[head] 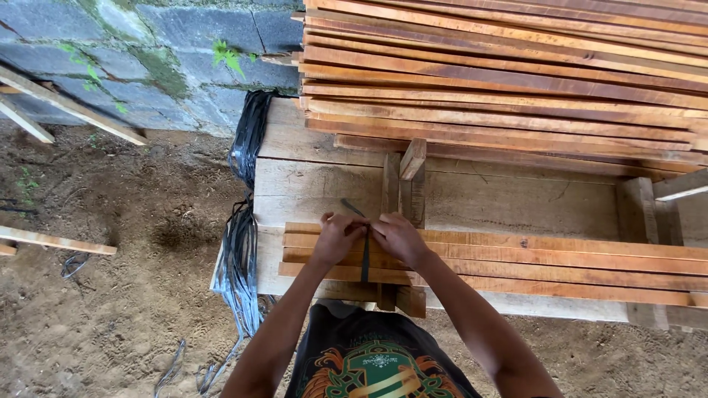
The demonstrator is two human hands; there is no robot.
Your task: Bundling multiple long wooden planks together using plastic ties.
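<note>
From the head camera, the person was standing at a rough plank surface (472, 203) with a small bundle of slats (531, 262) laid flat across it, running off to the right. Both hands met right on top of the bundle near its left end: the left hand (338, 239) and the right hand (400, 237) were pinched in close together on a dark strap (364, 254) that ran down over the front edge of the slats, with a loose tail poking up behind the knuckles. Each grip looked closed tight on the strap, fingers curled in, nearly touching each other, so I'd say the tie was at the knotting or cinching stage. The strap was already wrapped round the stack, so that part looked done; whether the knot was finished I couldn't tell, since the hands covered it. No second tie showed anywhere further right along the bundle, so that end looked still loose as far as the frame went. Just behind the hands a couple of short upright posts (404, 184) stood on the surface, touching the back of the bundle. Beyond that was a big stack of slats (516, 81), untied as far as I could see. A bunch of spare straps (240, 243) hung off the left end of the surface down to the dirt floor (110, 295), and a block wall (147, 51) ran behind.
</note>
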